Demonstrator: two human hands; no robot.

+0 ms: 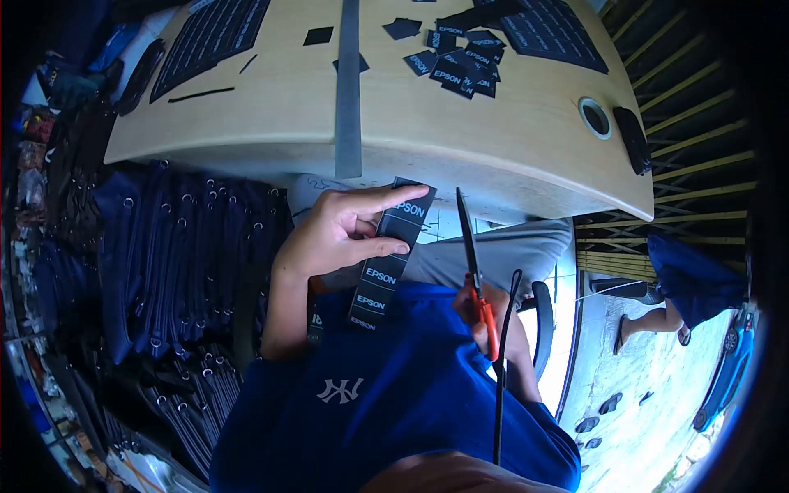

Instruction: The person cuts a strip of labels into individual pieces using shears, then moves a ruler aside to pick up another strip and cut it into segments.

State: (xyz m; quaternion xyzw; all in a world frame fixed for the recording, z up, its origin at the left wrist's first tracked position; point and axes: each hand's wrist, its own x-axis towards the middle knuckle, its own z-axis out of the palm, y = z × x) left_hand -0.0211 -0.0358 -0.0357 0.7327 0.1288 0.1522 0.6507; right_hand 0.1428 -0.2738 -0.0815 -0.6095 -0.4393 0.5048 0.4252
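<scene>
Between the thumb and fingers of my left hand (333,234) is a black strip (380,275) printed with several EPSON labels, hanging down in front of the blue shirt. My right hand (483,308) is closed around the orange handles of a pair of scissors (472,246). The dark blades point up toward the table edge, to the right of the strip and apart from it. On the table, a pile of cut EPSON labels (460,62) lies near the back. A grey band (348,99) runs over the table's front edge.
The wooden table (271,111) holds printed black sheets (215,41), a tape roll (595,118) and a dark object (632,141) at right. Dark straps with rings (189,263) hang at left. A folding gate (682,123) and a person's legs (649,320) are at right.
</scene>
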